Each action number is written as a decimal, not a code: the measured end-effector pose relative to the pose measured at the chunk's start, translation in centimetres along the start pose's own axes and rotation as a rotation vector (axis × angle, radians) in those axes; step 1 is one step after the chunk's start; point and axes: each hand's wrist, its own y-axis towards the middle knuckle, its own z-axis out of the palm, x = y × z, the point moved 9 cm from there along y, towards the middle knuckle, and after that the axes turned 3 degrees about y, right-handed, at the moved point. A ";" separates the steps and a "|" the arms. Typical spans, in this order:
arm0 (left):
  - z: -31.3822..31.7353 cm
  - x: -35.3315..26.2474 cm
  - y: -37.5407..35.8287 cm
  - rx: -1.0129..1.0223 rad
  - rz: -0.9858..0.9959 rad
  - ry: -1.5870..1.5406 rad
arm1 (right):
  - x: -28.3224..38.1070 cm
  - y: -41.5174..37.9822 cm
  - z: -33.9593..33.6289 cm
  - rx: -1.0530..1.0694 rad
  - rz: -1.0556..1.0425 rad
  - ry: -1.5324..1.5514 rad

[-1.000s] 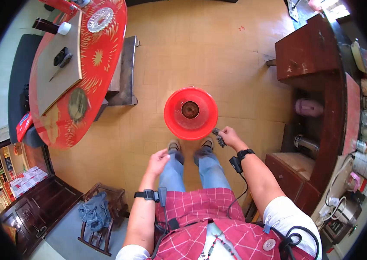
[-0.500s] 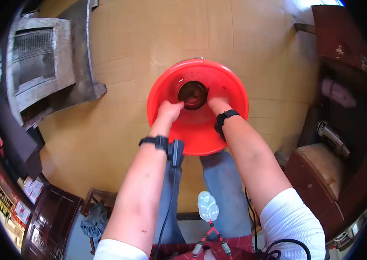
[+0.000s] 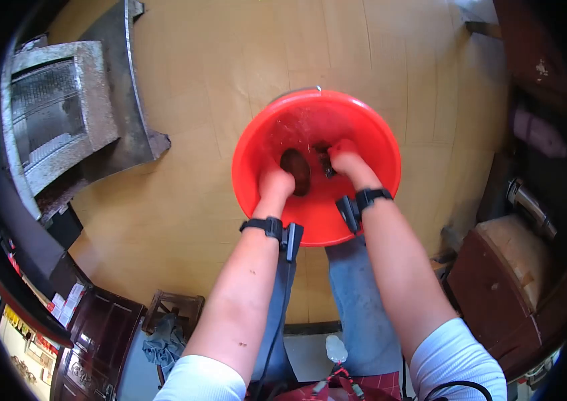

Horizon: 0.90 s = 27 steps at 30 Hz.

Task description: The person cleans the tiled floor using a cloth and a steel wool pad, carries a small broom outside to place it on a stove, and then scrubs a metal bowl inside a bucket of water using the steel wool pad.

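Observation:
Both hands are down inside a red bucket (image 3: 317,224) between the knees. My left hand (image 3: 277,182) is curled at the edge of a dark round object (image 3: 295,172), which is tilted on its side near the bucket's middle. On the right, my right hand (image 3: 347,157) is closed around a small dark thing (image 3: 327,160) that I cannot make out. A pale green pendant (image 3: 335,348) hangs below the bucket. Black straps with small devices circle both wrists.
A worn metal-framed piece (image 3: 63,113) stands at the left. Dark wooden cabinets (image 3: 99,334) and a small stool (image 3: 173,311) with a grey cloth lie lower left. At the right are a reddish-brown cabinet (image 3: 494,287) and a metal flask (image 3: 527,204). A black cable runs along my left forearm.
The dark round object has tilted from facing up to edge-on. My left hand moved lower in the bucket, and my right hand now shows with a dark thing beside it. The view shifted slightly.

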 end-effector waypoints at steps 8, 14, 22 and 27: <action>0.7 -0.5 -6.2 0.251 -0.052 -1.013 | 5.4 -6.1 1.1 -0.167 -0.120 0.166; -0.5 0.0 -6.8 0.202 0.046 -1.295 | 9.7 -8.4 2.9 0.058 -0.489 0.179; 0.4 -3.1 -7.6 0.147 0.270 -1.022 | 7.3 -11.3 0.8 0.238 -0.462 -0.854; 1.6 -1.8 -6.1 0.239 0.146 -1.275 | 9.8 -8.5 0.0 -0.075 -0.512 -0.375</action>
